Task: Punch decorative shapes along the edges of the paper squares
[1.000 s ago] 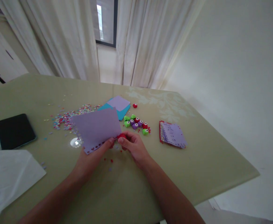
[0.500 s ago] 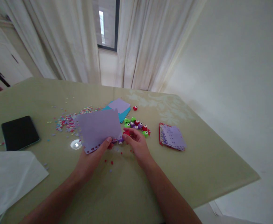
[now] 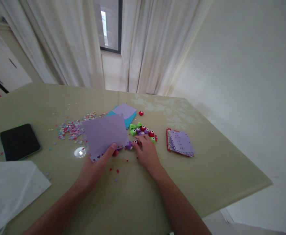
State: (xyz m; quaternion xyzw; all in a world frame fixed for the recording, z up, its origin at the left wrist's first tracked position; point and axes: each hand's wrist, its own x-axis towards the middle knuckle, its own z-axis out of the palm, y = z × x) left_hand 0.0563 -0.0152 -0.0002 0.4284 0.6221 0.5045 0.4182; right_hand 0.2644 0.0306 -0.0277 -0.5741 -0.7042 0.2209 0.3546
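Observation:
My left hand pinches the lower right edge of a purple paper sheet, tilted up above the table. Small shapes are punched along that lower edge and the left side. My right hand is closed, thumb and fingers around a small red paper punch with a white top. Close by its left, a purple paper punch is partly covered by the sheet's corner. Just beyond the right hand is a cluster of several small punches in green, red and purple.
Punched paper bits are scattered left of the sheet. Purple and blue paper lies behind it, near a lone red punch. A stack of punched sheets is at right. A black tablet and white bag sit left.
My right hand has turned palm down and lowered slightly with the red paper punch, whose white top now shows. My left hand and the purple sheet stay nearly the same.

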